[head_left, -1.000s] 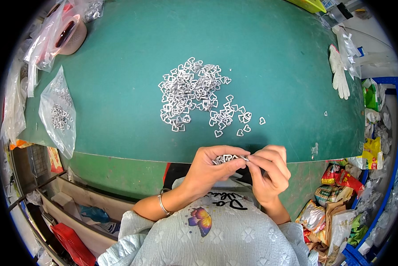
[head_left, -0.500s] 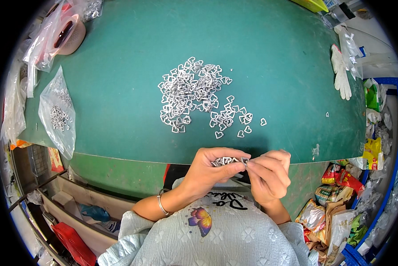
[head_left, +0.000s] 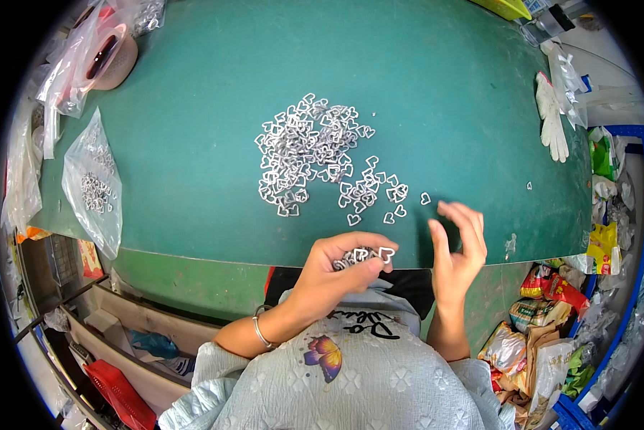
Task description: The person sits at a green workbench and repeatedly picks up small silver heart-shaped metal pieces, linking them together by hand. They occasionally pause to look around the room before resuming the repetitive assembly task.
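One silvery heart outline (head_left: 386,255) sits between thumb and fingertips of the left hand (head_left: 329,283), whose curled fingers cup more such outlines against the palm. The right hand (head_left: 460,256) has just come away from it and is now out to the right at the near edge of the tabletop (head_left: 193,179), its fingers parted, thumb apart from the rest, with nothing visible between them. That leaves the left hand alone carrying the batch and the right one free. Nearest the right fingertips, though apart from them, lies a single loose heart (head_left: 425,198); beyond it spread a small cluster (head_left: 365,189) and, farther left, a large heap (head_left: 304,147) of the same outlines. A clear bag (head_left: 103,233) at the left holds more, and a white glove (head_left: 551,125) lies at the right. As for writing, black script (head_left: 368,327) runs across the pale shirt (head_left: 286,387), partly lost in folds; the colourful packages (head_left: 533,315) beyond the right edge carry print too small to read.
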Demonstrator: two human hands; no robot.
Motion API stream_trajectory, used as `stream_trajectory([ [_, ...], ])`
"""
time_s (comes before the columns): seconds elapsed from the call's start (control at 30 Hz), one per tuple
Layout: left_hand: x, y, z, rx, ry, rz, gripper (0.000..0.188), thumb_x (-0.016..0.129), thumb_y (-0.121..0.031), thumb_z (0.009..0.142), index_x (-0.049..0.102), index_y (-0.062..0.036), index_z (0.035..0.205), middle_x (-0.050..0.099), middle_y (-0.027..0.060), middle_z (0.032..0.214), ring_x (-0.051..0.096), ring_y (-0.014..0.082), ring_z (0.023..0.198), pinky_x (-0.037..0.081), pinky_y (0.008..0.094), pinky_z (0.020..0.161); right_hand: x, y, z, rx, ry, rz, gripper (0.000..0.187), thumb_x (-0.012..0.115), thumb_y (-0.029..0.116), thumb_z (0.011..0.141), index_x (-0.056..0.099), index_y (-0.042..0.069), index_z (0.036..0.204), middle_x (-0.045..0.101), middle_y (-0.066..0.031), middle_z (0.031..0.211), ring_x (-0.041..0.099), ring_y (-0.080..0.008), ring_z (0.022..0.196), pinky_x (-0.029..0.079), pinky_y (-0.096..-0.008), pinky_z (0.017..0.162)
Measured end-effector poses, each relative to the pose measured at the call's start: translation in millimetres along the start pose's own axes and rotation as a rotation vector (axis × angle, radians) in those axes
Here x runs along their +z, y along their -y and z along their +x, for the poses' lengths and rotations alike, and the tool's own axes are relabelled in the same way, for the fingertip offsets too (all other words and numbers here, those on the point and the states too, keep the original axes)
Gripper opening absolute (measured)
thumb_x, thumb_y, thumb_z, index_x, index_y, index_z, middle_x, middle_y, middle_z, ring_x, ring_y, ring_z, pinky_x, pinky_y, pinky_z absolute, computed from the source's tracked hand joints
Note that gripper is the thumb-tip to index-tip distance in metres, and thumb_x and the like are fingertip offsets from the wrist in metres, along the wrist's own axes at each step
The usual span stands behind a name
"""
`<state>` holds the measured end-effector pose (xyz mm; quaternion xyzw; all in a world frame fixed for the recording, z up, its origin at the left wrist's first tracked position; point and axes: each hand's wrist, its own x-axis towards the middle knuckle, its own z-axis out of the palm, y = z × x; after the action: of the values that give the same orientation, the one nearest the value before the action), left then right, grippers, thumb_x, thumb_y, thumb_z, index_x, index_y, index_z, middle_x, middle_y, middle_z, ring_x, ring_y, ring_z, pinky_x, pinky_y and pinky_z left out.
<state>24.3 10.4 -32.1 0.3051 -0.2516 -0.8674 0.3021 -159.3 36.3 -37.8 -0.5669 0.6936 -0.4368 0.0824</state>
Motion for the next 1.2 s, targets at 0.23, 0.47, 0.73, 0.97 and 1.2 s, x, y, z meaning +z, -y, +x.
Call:
stream_trajectory([
  [0.23,-4,2,9,0.022,0.05,-0.215,0.027,0.051,-0.027,0.087,0.055,0.0002,0.089,0.055,0.0134,0.082,0.041,0.0079,0.053,0.03,0.0194,0.045,10,-14,9,-0.027,0.109,-0.294,0.027,0.071,0.005,0.066,0.061,0.001,0.091,0.055,-0.0094,0.086,0.05,-0.0262,0.081,0.038,-0.0339,0.077],
  [0.47,0,2,13,0.018,-0.042,-0.172,0.018,0.052,-0.015,0.089,0.061,0.0009,0.093,0.057,0.007,0.078,0.043,0.0075,0.052,0.03,0.0187,0.043,6,-8,-2,0.479,0.09,0.645,0.018,0.061,0.0,0.08,0.058,-0.003,0.098,0.06,-0.0082,0.085,0.053,-0.0136,0.073,0.042,-0.0247,0.067],
  [0.73,5,5,12,-0.053,-0.103,-0.047,0.017,0.058,-0.013,0.086,0.061,0.0007,0.096,0.054,0.0036,0.074,0.04,0.005,0.051,0.028,0.0171,0.041,1,17,-15,0.573,0.251,0.985,0.02,0.059,-0.006,0.08,0.057,-0.006,0.1,0.06,-0.0102,0.088,0.054,-0.0118,0.078,0.044,-0.0229,0.07],
  [0.97,7,3,7,-0.051,-0.1,0.03,0.014,0.06,-0.009,0.084,0.062,0.0007,0.094,0.054,0.0021,0.071,0.04,0.0037,0.052,0.027,0.0176,0.042,0,34,-15,0.298,0.172,0.703,0.022,0.062,-0.013,0.071,0.061,-0.006,0.092,0.06,-0.0104,0.085,0.053,-0.0136,0.072,0.042,-0.0233,0.065],
  [1.2,13,-1,6,0.068,-0.173,0.237,0.008,0.063,-0.001,0.078,0.064,0.0005,0.085,0.058,0.0021,0.075,0.044,0.0038,0.054,0.031,0.0177,0.045,-5,36,-12,0.08,0.185,0.576,0.017,0.067,-0.011,0.067,0.061,-0.005,0.082,0.061,-0.0119,0.08,0.056,-0.0177,0.069,0.045,-0.0263,0.064],
])
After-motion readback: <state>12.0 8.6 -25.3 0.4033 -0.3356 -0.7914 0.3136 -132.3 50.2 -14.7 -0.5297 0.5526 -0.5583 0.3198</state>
